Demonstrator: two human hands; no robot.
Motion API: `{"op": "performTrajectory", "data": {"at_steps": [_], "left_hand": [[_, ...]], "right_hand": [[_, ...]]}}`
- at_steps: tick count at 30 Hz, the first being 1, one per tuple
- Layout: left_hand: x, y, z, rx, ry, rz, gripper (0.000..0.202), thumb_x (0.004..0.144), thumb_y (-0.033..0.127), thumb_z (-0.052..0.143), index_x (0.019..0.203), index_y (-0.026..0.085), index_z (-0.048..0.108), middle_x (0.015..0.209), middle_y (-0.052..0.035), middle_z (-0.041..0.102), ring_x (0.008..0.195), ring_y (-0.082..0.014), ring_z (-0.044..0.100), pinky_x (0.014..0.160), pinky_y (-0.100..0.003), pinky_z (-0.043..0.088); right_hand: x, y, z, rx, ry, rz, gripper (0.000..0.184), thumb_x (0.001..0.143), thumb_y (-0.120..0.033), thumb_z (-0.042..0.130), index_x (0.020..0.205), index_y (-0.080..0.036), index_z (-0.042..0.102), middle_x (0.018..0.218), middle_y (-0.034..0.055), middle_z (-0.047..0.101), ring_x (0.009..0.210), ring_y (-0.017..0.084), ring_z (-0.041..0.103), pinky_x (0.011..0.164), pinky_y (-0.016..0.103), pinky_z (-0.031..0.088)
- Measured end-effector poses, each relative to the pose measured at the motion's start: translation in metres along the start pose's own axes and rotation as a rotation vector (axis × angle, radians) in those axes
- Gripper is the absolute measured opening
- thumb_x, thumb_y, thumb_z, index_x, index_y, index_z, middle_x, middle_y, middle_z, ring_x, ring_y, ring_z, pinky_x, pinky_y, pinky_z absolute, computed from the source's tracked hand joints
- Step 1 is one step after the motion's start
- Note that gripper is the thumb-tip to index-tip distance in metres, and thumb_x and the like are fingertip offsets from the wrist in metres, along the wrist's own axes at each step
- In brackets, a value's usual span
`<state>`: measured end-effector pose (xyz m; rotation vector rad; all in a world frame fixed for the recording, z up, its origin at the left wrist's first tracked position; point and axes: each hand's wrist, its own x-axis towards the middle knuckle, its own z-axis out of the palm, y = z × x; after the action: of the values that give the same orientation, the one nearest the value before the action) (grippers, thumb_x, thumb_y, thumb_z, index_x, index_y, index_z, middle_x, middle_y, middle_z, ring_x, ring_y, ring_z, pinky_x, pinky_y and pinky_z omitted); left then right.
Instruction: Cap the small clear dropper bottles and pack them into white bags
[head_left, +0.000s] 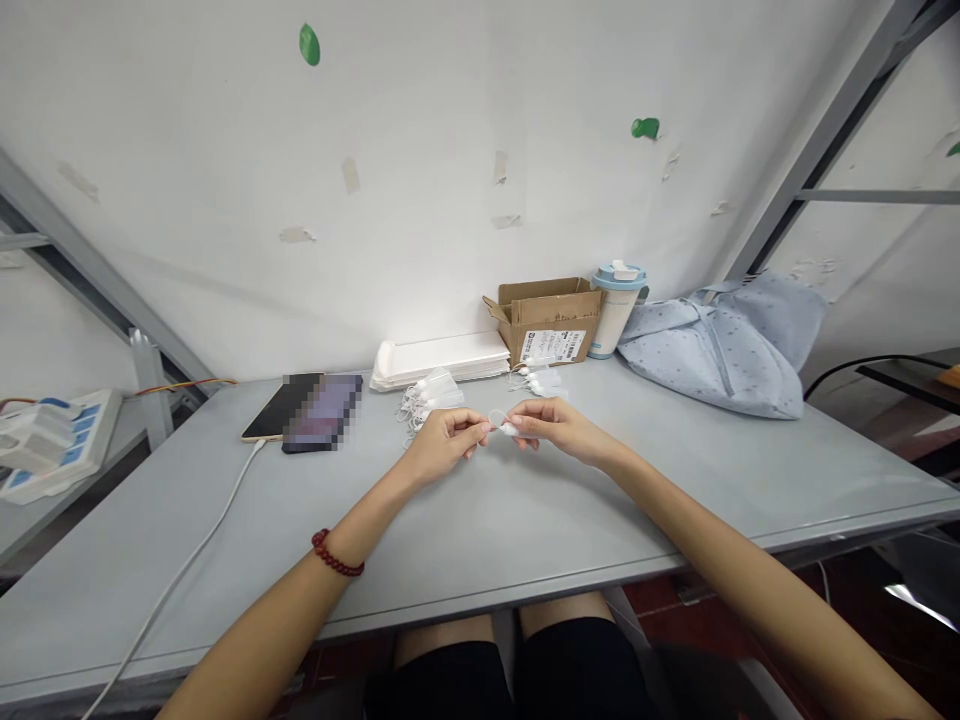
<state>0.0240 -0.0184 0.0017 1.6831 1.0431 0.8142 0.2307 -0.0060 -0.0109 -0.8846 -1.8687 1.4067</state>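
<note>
My left hand point(442, 442) and my right hand point(553, 424) meet over the middle of the grey table point(480, 520), fingertips pinched together on a small clear plastic piece point(499, 421) held between them. A red bead bracelet point(336, 556) is on my left wrist. Just behind the hands lies a pile of small white parts with thin cords point(429, 398), and a second smaller cluster point(541, 377) sits to the right of it.
A phone point(322, 412) lies on a tablet point(271, 410) at the left, with a white cable point(187, 570) running to the front edge. A stack of white trays point(442, 358), a cardboard box point(549, 318), a cup point(616, 308) and a blue cloth bag point(720, 345) line the wall.
</note>
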Motion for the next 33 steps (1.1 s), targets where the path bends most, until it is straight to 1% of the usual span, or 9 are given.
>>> {"op": "performTrajectory", "data": {"at_steps": [15, 33], "left_hand": [[0.0004, -0.0028, -0.002, 0.012, -0.023, 0.012, 0.027, 0.078, 0.04, 0.058, 0.068, 0.014, 0.061, 0.051, 0.0047, 0.047, 0.046, -0.0064, 0.038, 0.048, -0.021, 0.031], [0.0001, -0.0016, -0.0017, 0.026, -0.018, 0.014, 0.03, 0.076, 0.042, 0.057, 0.064, 0.015, 0.059, 0.048, 0.0042, 0.047, 0.045, -0.0071, 0.038, 0.047, -0.021, 0.032]], "right_hand": [[0.0003, 0.0006, 0.0006, 0.016, 0.004, 0.009, 0.033, 0.083, -0.045, 0.055, 0.085, -0.013, 0.063, 0.071, 0.0014, 0.056, 0.061, 0.009, 0.047, 0.058, 0.024, 0.037], [0.0007, 0.0015, 0.0018, 0.002, 0.016, 0.012, 0.034, 0.084, -0.047, 0.054, 0.084, -0.014, 0.062, 0.07, 0.0017, 0.057, 0.061, 0.01, 0.047, 0.059, 0.024, 0.038]]}}
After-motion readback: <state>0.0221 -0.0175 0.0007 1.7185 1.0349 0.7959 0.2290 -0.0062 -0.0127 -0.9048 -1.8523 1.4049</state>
